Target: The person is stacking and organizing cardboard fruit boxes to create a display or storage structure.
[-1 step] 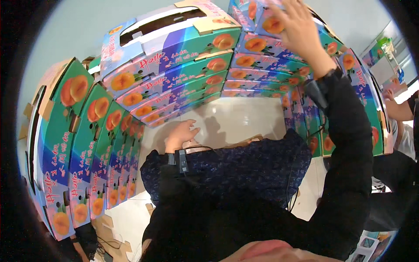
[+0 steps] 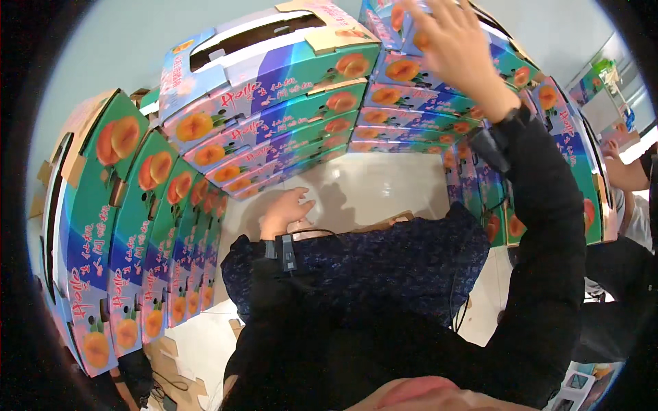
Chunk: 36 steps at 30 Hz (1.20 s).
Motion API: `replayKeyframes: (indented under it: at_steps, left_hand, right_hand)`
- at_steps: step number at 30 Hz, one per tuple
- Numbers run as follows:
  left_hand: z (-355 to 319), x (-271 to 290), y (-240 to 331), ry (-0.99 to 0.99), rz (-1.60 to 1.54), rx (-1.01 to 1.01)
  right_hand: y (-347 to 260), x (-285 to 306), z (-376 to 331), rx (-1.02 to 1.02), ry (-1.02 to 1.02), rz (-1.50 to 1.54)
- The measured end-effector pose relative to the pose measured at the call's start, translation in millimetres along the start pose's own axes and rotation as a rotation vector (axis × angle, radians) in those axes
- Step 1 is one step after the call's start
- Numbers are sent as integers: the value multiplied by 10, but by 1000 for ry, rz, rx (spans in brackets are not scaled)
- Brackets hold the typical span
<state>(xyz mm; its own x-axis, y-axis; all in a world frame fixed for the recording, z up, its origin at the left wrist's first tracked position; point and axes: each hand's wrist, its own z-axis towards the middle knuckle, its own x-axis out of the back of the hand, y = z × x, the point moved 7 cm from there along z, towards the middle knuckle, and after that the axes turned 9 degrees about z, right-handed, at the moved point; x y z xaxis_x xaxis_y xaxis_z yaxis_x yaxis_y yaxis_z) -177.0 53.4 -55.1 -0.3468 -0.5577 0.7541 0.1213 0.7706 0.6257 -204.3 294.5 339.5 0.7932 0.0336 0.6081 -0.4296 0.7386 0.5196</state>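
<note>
My right hand (image 2: 456, 58) is raised at the far side, fingers spread, in front of the top box (image 2: 504, 58) of a stack of fruit cartons. Nothing shows in its grip; whether the palm touches the cardboard I cannot tell. My left hand (image 2: 284, 214) hovers low above the pale floor by my lap, its fingers loosely bent and apart, holding nothing. The cartons are purple, blue and green, printed with orange peaches. Another stack, topped by a carton with a long slot opening (image 2: 274, 75), stands just left of my right hand.
A tall stack of the same cartons (image 2: 96, 226) rises on the left, and more cartons (image 2: 569, 151) stand on the right. A co-worker's arm (image 2: 627, 171) shows at the right edge. Flattened cardboard (image 2: 181, 377) and cables lie on the floor at lower left.
My right hand has shifted slightly to the left across the front of the top box. My left hand and the stacks have stayed where they were.
</note>
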Motion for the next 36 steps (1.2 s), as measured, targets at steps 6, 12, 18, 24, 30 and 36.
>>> replayKeyframes:
  at_steps: [6,12,18,24,30,36]
  left_hand:
    - [45,-47,-129,62,104,-61]
    - [80,-136,-213,-77,15,93]
    - [33,118,69,48,37,-52]
    - [-110,270,197,64,182,-92]
    - [-212,161,55,-37,104,8]
    - [-219,154,87,48,72,-66]
  right_hand:
    - [-1085,-213,657,259,32,278]
    - [-1837,-412,941,246,-45,445]
    - [-2756,429,1550,467,475,735]
    - [-3287,854,2053,554,652,720]
    - [-3591,502,2293,653,184,750]
    - [-3408,467,2224,734,457,794]
